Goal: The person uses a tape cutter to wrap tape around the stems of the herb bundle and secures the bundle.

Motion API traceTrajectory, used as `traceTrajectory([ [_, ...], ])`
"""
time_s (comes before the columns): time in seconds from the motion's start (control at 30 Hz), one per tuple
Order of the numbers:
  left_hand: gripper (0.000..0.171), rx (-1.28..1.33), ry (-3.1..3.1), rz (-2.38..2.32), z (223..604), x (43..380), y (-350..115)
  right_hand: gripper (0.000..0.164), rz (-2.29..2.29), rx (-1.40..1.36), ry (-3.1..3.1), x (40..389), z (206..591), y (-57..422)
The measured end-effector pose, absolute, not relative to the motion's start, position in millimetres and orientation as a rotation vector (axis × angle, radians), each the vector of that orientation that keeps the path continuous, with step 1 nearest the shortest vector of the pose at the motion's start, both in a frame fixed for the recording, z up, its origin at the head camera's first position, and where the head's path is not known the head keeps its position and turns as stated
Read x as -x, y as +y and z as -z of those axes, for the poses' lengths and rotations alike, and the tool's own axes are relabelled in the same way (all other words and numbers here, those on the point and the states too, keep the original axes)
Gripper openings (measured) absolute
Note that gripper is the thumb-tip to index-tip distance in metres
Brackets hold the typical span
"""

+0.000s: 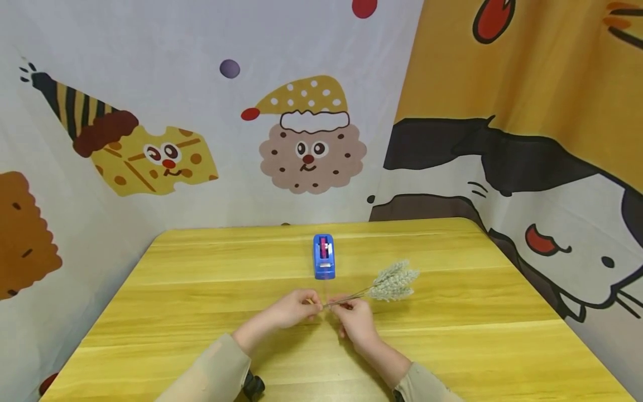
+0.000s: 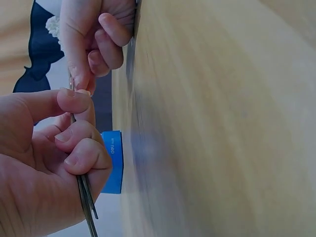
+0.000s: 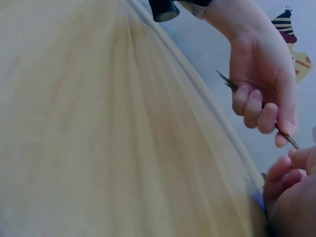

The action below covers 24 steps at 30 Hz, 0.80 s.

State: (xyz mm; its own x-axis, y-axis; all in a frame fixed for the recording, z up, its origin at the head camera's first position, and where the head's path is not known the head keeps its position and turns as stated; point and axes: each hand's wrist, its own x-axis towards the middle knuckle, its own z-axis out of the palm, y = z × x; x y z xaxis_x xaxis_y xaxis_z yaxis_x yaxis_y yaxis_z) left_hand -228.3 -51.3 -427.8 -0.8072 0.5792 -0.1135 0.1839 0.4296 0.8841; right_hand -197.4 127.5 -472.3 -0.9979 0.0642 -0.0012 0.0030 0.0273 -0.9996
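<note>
A small bunch of pale dried grass heads (image 1: pixel 394 282) points to the right, its thin stems (image 1: pixel 351 298) running back to both hands. My left hand (image 1: pixel 296 307) grips the stems near their cut ends, fingers curled round them; the loose ends (image 2: pixel 88 197) stick out below the curled fingers in the left wrist view. Close beside it, my right hand (image 1: pixel 358 322) pinches the stems between thumb and finger, nearer the heads. Just beyond the hands stands a blue tape dispenser (image 1: pixel 324 271) with a pink core. A faint clear strip (image 1: pixel 326 288) runs from it toward the fingertips.
The wood-grain table (image 1: pixel 201 279) has rounded far corners. Behind it hangs a curtain (image 1: pixel 311 44) printed with cartoon figures. A black wrist device (image 1: pixel 253 385) sits by the left sleeve (image 1: pixel 216 368).
</note>
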Motion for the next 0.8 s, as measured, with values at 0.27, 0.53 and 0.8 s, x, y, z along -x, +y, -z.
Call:
traceTrajectory([
  [0.27, 0.017, -0.655, 2.284, -1.349, 432, 230, -51, 0.028, -2.382, -0.057, -2.300, 199, 472, 142],
  [0.53, 0.017, -0.670, 2.279, -1.312, 430, 231, -49, 0.029, -2.458, 0.003, -2.262, 200, 469, 143],
  [0.8, 0.015, -0.708, 2.278, -1.265, 428, 235, -49, 0.026, -2.496, 0.077, -2.184, 199, 471, 141],
])
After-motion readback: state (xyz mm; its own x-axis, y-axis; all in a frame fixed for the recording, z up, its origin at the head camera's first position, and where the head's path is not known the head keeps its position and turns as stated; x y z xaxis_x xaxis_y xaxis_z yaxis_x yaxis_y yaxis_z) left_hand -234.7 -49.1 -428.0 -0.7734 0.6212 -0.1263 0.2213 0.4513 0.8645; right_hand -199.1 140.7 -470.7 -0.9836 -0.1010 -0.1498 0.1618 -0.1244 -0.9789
